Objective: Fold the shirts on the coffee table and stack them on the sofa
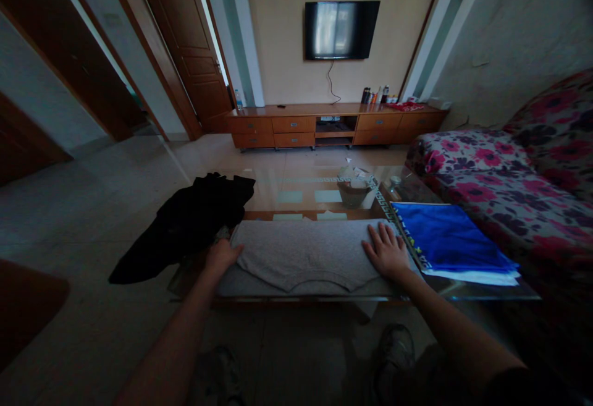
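Observation:
A grey garment, partly folded, lies flat across the near edge of a glass coffee table. My left hand rests on its left end with the fingers curled at the cloth's edge. My right hand lies flat on its right end, fingers stretched out and spread. A black garment is heaped at the table's left end, hanging over the edge. To the right lies a folded blue cloth on top of a white one.
A small clear bowl stands further back on the glass table. A floral sofa runs along the right. A wooden TV cabinet and a wall TV are at the far wall. My shoes show below.

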`<action>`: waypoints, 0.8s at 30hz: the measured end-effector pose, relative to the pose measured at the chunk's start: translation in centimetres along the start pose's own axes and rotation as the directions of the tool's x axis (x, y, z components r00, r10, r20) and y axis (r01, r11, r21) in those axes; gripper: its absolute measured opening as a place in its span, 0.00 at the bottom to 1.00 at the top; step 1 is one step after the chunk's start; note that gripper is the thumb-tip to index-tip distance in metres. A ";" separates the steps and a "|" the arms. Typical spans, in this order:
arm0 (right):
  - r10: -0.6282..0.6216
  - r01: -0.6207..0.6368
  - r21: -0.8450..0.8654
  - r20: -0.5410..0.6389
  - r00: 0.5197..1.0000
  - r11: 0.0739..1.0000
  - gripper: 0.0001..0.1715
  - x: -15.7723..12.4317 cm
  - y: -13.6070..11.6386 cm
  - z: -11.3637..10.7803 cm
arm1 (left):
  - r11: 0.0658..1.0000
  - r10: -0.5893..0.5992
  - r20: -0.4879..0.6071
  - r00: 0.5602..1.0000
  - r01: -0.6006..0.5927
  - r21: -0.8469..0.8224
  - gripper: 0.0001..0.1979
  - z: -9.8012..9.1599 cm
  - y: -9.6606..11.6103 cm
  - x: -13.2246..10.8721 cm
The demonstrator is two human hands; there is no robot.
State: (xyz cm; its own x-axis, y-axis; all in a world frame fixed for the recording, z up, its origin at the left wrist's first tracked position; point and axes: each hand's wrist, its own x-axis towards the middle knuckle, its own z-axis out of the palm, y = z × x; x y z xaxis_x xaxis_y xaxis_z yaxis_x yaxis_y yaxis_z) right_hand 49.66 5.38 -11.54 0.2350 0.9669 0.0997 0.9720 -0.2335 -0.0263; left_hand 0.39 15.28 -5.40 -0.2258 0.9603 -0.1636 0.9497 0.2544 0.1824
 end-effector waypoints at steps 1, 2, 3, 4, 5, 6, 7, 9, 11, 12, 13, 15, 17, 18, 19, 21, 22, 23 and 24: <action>0.002 -0.002 -0.002 0.001 1.000 1.000 0.40 0.0 0.0 0.0 | 1.000 -0.011 0.020 1.000 0.011 -0.022 0.23 -0.1 -0.2 0.2; 0.005 -0.004 -0.004 0.004 1.000 1.000 0.40 0.1 -0.1 0.0 | 0.999 -0.019 0.038 0.999 0.021 -0.045 0.22 -0.2 -0.4 0.4; 0.007 -0.007 -0.005 0.009 1.000 1.000 0.40 0.1 -0.1 0.0 | 0.997 -0.024 0.054 0.998 0.028 -0.069 0.22 -0.3 -0.5 0.5; 0.010 -0.010 -0.005 0.015 1.000 1.000 0.40 0.1 -0.2 -0.1 | 0.995 -0.028 0.066 0.997 0.034 -0.092 0.22 -0.5 -0.6 0.6; 0.012 -0.012 -0.004 0.022 1.000 1.000 0.40 0.2 -0.3 -0.2 | 0.993 -0.032 0.075 0.997 0.040 -0.112 0.22 -0.6 -0.5 0.7; 0.016 -0.016 -0.001 0.032 0.999 1.000 0.40 0.2 -0.4 -0.3 | 0.991 -0.037 0.078 0.996 0.047 -0.129 0.22 -0.7 -0.4 0.7; 0.025 -0.025 0.006 0.042 0.999 1.000 0.39 0.3 -0.6 -0.6 | 0.988 -0.041 0.078 0.996 0.051 -0.143 0.22 -0.9 -0.2 0.8; 0.053 -0.054 0.029 0.057 0.997 0.998 0.38 0.4 -1.1 -1.2 | 0.985 -0.035 0.069 0.997 0.046 -0.167 0.21 -1.3 0.5 0.8; 0.083 -0.087 0.071 0.052 0.995 0.994 0.36 0.6 -1.9 -1.9 | 0.982 -0.010 0.055 0.998 0.020 -0.186 0.20 -1.9 1.6 0.4; 0.090 -0.094 0.104 0.042 0.995 0.990 0.34 0.7 -2.4 -2.4 | 0.983 0.004 0.041 0.999 0.003 -0.186 0.19 -2.2 2.3 0.1; 0.090 -0.093 0.153 0.029 0.996 0.984 0.32 0.9 -3.1 -2.8 | 0.985 0.020 0.018 1.000 -0.016 -0.173 0.19 -2.6 3.2 -0.4; 0.052 -0.054 0.312 0.012 0.999 0.949 0.27 1.2 -4.9 -3.6 | 0.991 0.067 -0.060 0.996 -0.073 -0.114 0.18 -3.4 5.0 -1.8; -0.046 0.021 0.558 0.030 0.998 0.829 0.22 1.3 -7.2 -4.4 | 0.983 0.167 -0.154 0.974 -0.176 -0.047 0.15 -4.3 7.2 -3.7; -0.114 0.044 0.692 0.055 0.992 0.720 0.21 1.3 -8.6 -4.9 | 0.975 0.212 -0.184 0.960 -0.221 -0.032 0.14 -4.6 8.4 -4.6; -0.184 0.034 0.812 0.091 0.979 0.583 0.20 1.2 -9.9 -5.3 | 0.964 0.251 -0.198 0.947 -0.262 -0.032 0.12 -4.8 9.5 -5.6; -0.284 -0.132 0.947 0.218 0.934 0.293 0.21 0.7 -12.5 -6.4 | 0.942 0.315 -0.205 0.927 -0.332 -0.054 0.10 -4.9 11.7 -7.5; -0.319 -0.252 0.956 0.288 0.903 0.150 0.22 0.4 -13.5 -7.0 | 0.927 0.346 -0.209 0.915 -0.368 -0.076 0.09 -4.9 12.7 -8.3; -0.360 -0.382 0.924 0.364 0.859 0.022 0.25 0.1 -14.4 -7.5 | 0.905 0.383 -0.204 0.901 -0.411 -0.113 0.09 -4.7 13.7 -9.2; -0.409 -0.498 0.863 0.425 0.808 -0.085 0.27 -0.2 -15.1 -8.0 | 0.870 0.430 -0.187 0.883 -0.461 -0.175 0.08 -4.5 14.5 -10.0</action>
State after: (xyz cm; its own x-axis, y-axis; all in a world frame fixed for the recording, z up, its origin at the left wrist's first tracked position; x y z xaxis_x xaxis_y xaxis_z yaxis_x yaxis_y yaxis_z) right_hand 35.00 7.92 -3.18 -0.2082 0.9201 -0.3317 -0.2017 -0.3723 -0.9059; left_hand 15.46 9.92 3.22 0.1685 0.9790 0.1151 0.8925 -0.2011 0.4037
